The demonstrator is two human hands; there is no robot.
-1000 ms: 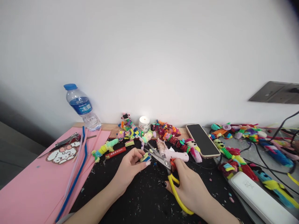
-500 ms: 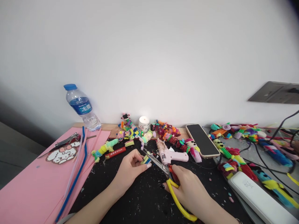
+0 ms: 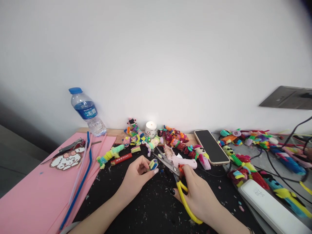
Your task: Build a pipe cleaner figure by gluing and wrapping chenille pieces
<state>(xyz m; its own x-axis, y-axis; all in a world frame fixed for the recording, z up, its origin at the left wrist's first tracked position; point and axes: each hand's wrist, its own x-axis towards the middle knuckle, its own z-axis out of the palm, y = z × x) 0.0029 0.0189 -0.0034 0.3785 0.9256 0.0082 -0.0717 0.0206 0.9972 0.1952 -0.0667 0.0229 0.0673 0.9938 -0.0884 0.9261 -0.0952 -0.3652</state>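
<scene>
My left hand (image 3: pixel 136 177) pinches a small striped pipe-cleaner piece (image 3: pixel 153 164), yellow, blue and white, just above the black mat (image 3: pixel 151 208). My right hand (image 3: pixel 198 193) grips yellow-handled scissors (image 3: pixel 174 177); their blades are spread apart, tips pointing up-left, close to the right of the piece. A pink glue gun (image 3: pixel 179 160) lies right behind the scissors.
A pink sheet (image 3: pixel 31 201) at left carries pipe cleaners (image 3: pixel 80 182), pliers (image 3: pixel 69 147) and a bead figure (image 3: pixel 65 160). A water bottle (image 3: pixel 86 112), a lit candle (image 3: pixel 150 129), a phone (image 3: pixel 211 146), many pipe-cleaner figures (image 3: pixel 174 138), cables (image 3: pixel 280 169) and a white power strip (image 3: pixel 270 206) lie around.
The scissors closed beside the small piece half a second ago, then their blades opened again and drew slightly right. My left hand turned the piece a little.
</scene>
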